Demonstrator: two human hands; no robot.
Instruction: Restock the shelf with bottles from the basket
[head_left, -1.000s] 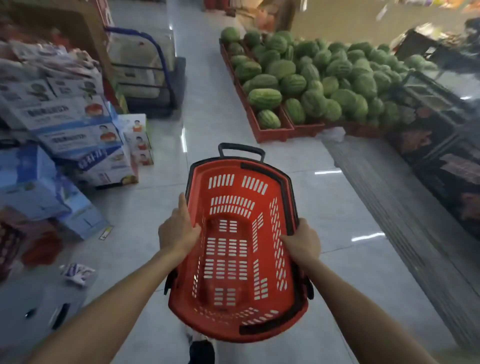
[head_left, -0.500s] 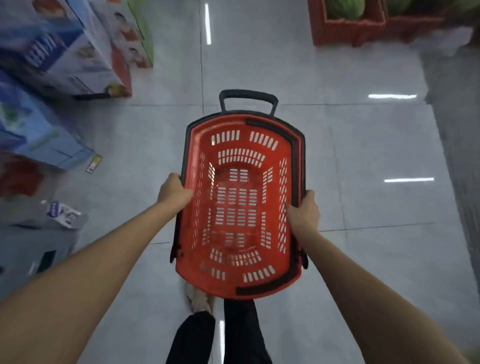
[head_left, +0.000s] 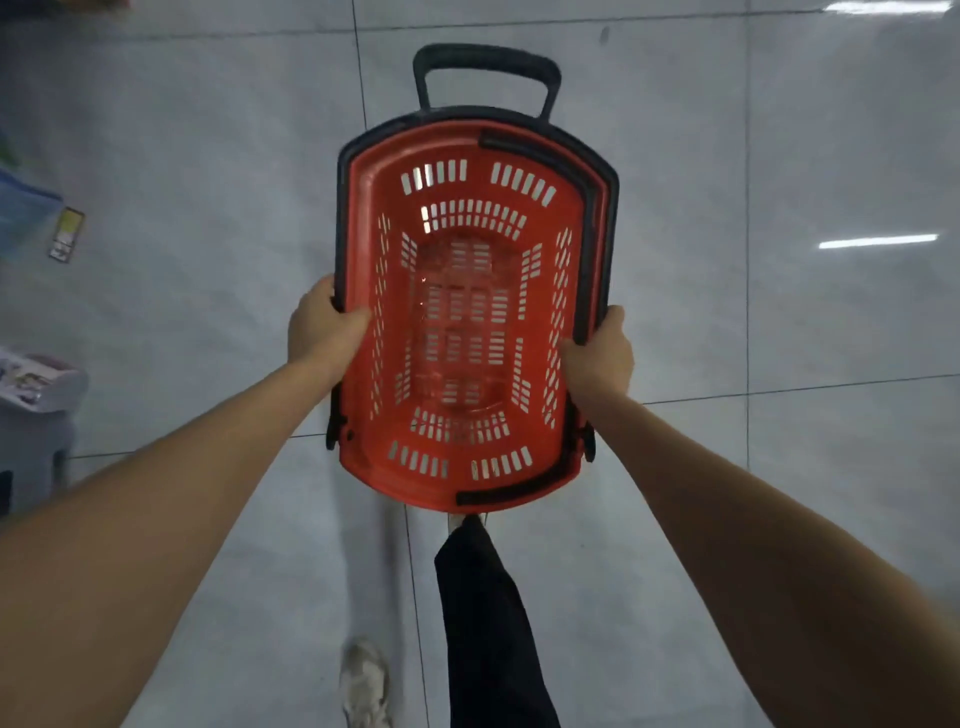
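Two hands, equally near, grip the empty red shopping basket (head_left: 441, 148): left hand (head_left: 324, 332) on its left rim, right hand (head_left: 600, 353) opposite; its long axis points straight ahead

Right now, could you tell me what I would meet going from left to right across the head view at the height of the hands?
Small label card on the floor → left hand gripping the rim → red basket, with no bottles visible inside → right hand gripping the opposite rim → light streak on the tiles.
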